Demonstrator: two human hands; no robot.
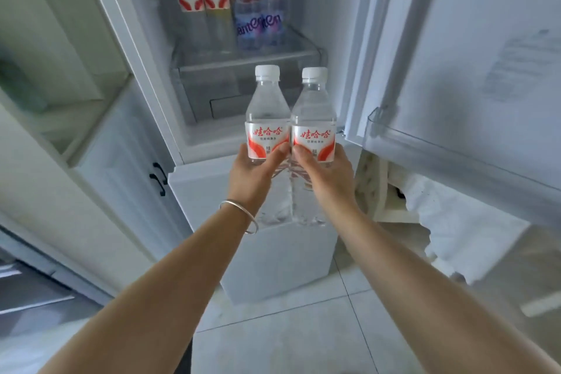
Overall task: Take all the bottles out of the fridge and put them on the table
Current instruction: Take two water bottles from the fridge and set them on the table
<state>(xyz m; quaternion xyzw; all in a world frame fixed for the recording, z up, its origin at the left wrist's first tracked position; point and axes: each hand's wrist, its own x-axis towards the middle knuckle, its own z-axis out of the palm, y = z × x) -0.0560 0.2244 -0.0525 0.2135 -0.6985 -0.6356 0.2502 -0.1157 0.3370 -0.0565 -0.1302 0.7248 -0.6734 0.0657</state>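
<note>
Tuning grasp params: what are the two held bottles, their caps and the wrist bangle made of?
Left bottle and right bottle: clear, glossy thin plastic by the look; the fridge shows through them. Wrap labels look like printed film. Caps: opaque white, ribbed, probably plastic. Bangle on the left wrist: thin silver-coloured band with bright highlights, likely metal.

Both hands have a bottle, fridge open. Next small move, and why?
Probably draw both arms back and turn toward the table, which is not in view. The left hand and right hand each grip a capped water bottle, already out of the fridge. Neither hand is free for the bottles left on the shelf.
</note>
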